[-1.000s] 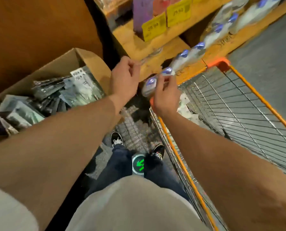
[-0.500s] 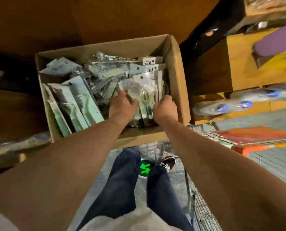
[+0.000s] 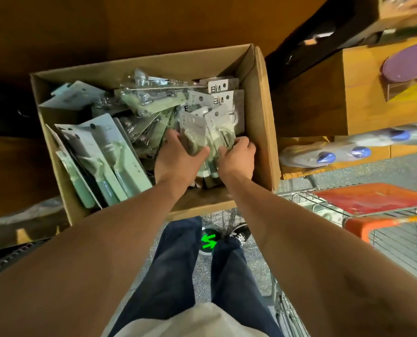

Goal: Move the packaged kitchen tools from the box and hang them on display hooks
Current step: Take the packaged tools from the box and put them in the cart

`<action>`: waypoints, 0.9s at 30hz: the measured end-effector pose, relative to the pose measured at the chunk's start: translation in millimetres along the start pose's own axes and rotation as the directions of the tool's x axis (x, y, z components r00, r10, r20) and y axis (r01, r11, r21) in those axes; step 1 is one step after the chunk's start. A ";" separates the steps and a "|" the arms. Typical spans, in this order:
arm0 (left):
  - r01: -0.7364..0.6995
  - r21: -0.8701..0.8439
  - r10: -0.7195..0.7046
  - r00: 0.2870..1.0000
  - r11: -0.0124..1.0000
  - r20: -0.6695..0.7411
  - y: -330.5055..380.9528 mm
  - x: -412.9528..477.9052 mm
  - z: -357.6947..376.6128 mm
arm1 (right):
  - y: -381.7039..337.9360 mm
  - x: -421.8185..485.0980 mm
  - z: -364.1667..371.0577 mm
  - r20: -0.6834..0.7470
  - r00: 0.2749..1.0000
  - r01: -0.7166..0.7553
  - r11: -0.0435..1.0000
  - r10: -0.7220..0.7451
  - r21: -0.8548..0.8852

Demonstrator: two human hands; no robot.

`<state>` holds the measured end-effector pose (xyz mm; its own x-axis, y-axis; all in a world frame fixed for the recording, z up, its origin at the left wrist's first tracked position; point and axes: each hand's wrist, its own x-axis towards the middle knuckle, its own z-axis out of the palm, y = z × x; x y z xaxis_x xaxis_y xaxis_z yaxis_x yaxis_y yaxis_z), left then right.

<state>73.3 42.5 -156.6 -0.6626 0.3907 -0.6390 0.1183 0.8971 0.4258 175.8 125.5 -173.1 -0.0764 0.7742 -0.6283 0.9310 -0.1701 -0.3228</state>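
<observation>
An open cardboard box (image 3: 261,122) stands in front of me, full of several packaged kitchen tools on pale green and white cards. Both my hands are inside its right half. My left hand (image 3: 176,158) is closed around a carded pack (image 3: 193,128) with a rounded grey-green tool, thumb on its front. My right hand (image 3: 236,156) grips the neighbouring packs (image 3: 223,132) in the same bundle, fingers curled over their edge. A stack of long green-handled tool packs (image 3: 110,159) lies at the box's left. No display hooks are in view.
A wooden shelf (image 3: 324,103) rises at the right, with a row of wrapped blue-tipped items (image 3: 336,155) lying along its lower ledge. An orange wire trolley (image 3: 377,222) stands at the lower right. My legs and shoes are on the grey floor below the box.
My view and both hands swung left from the blue-tipped items by the trolley to the box. The hands reached in and have closed on a bundle of packs, lifting it slightly.
</observation>
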 end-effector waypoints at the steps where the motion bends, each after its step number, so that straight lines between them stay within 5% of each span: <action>1: -0.006 -0.014 0.006 1.000 1.000 -0.001 -0.1 0.1 -1.8 | 0.5 1.4 -0.7 -0.008 1.000 -0.004 1.000 0.004 0.014; 6: -0.093 -0.107 0.090 0.995 0.990 -0.038 5.1 -1.4 -9.7 | -1.9 -5.3 -7.6 -0.101 0.981 0.167 0.986 -0.165 0.018; 11: -0.209 -0.134 0.190 0.972 0.969 -0.140 31.2 -16.3 -29.5 | -13.9 -26.6 -40.0 -0.296 0.930 0.288 0.931 -0.218 0.222; 20: -0.314 -0.125 0.294 0.943 0.941 -0.155 123.1 -87.2 -27.6 | 24.2 -60.5 -143.2 -0.399 0.914 0.237 0.891 -0.070 0.387; 27: -0.575 -0.104 0.576 0.817 0.812 -0.023 245.2 -223.4 79.6 | 176.3 -93.7 -260.3 -0.472 0.851 0.139 0.767 0.230 0.626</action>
<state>309.2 191.6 39.6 -0.4903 0.8311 -0.2626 0.3999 0.4822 0.7795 440.0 181.7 13.1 0.3179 0.9074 -0.2749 0.4805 -0.4041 -0.7783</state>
